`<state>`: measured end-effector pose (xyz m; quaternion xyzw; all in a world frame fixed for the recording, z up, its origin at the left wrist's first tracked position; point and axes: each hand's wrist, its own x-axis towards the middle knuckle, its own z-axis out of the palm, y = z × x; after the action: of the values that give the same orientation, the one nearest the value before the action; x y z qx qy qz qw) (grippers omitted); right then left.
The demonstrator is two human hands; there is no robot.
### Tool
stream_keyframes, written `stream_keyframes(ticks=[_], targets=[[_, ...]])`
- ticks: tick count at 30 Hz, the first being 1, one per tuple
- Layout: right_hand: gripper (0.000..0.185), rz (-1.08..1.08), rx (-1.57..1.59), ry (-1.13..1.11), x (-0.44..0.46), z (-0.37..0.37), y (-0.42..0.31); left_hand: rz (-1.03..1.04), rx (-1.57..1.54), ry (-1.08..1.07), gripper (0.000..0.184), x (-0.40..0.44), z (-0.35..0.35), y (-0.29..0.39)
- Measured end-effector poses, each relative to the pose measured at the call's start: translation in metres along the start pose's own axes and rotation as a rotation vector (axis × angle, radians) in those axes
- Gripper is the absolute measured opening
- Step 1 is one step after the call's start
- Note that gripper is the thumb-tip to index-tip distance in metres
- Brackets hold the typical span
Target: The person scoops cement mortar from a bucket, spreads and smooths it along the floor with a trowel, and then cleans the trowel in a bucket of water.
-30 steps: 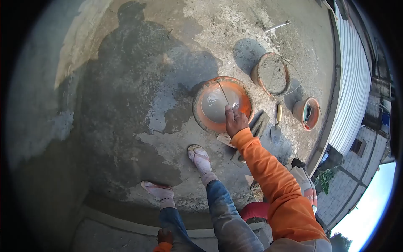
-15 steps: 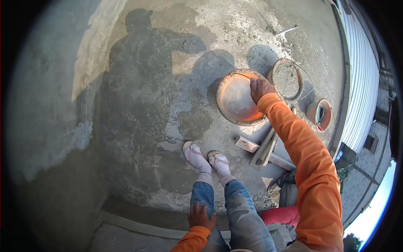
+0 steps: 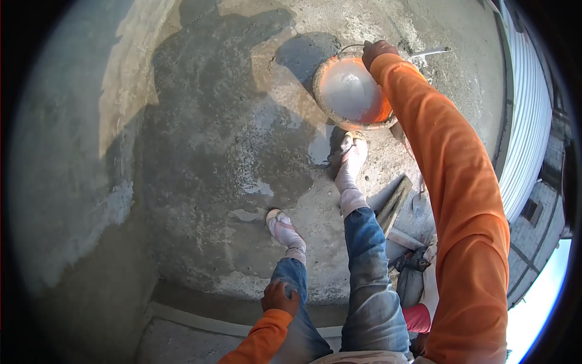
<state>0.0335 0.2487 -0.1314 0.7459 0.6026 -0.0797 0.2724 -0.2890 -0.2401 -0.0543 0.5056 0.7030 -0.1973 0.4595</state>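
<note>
My right hand (image 3: 378, 53) is closed round the wire handle (image 3: 347, 48) of an orange bucket (image 3: 322, 100). Cloudy whitish water (image 3: 350, 91) stands in the bucket, and its rim is crusted with dried mortar. I cannot tell whether its base touches the floor. My right foot (image 3: 353, 151), in a sock and flip-flop, is close to the bucket's near side. Resting on my left knee, my left hand (image 3: 280, 299) holds nothing; its thumb is apart and its fingertips are partly hidden.
Wet, patchy concrete floor (image 3: 212, 194) meets a plastered wall (image 3: 66, 182) on the left. A wooden piece (image 3: 395, 203) lies right of my legs, near a dark bundle (image 3: 413, 264). A pale stick (image 3: 431, 51) lies beyond the bucket. Corrugated sheeting (image 3: 532, 109) edges the right.
My right hand and the orange bucket's handle have moved farther away from me. My right foot has stepped forward to the bucket. The two other buckets are now hidden behind my arm and the orange bucket.
</note>
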Motion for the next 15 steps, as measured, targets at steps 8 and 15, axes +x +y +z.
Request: stream_keyframes(ticks=[8,15], targets=[[0.061,-0.136,-0.395,-0.213,0.148,-0.059,0.012,-0.263,-0.041,-0.018,0.03,0.015,0.028,0.101],[0.04,-0.506,-0.92,-0.356,0.257,-0.091,0.037,-0.5,0.01,-0.252,0.037,0.015,0.063,0.174]])
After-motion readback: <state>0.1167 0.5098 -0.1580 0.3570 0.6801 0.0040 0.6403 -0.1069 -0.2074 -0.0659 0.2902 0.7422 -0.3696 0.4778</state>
